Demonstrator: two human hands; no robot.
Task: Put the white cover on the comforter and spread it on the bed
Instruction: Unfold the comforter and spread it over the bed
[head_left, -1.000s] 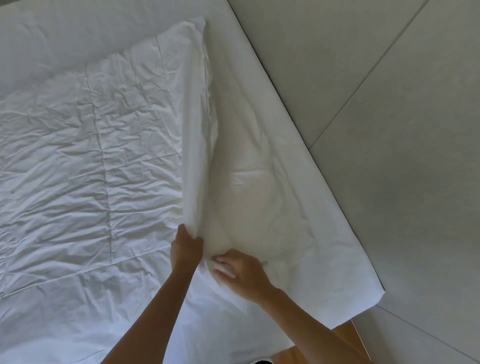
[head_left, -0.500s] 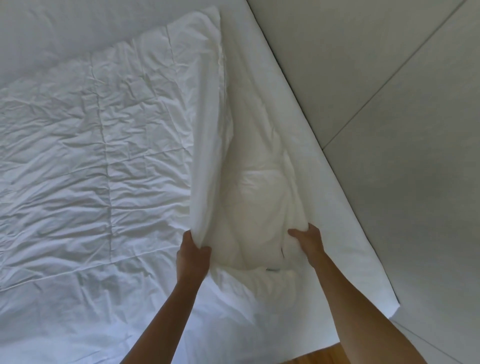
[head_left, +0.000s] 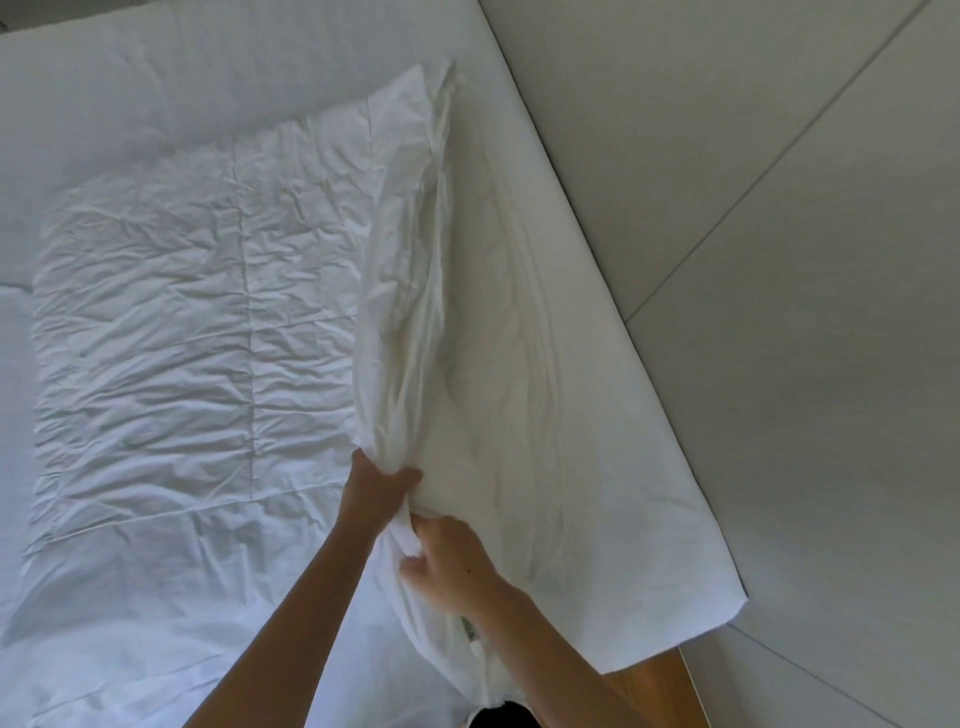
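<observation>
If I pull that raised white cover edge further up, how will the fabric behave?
Probably floppy: the white cover sags in folds from where the left hand grips it. Likely light, since one grip holds a long ridge up. It bunches easily, as at the right hand.

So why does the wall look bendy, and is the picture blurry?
Head view: the wide lens curves the wall lines; soft even light, no glare; the hands and the cover look slightly soft, folds still readable.
</observation>
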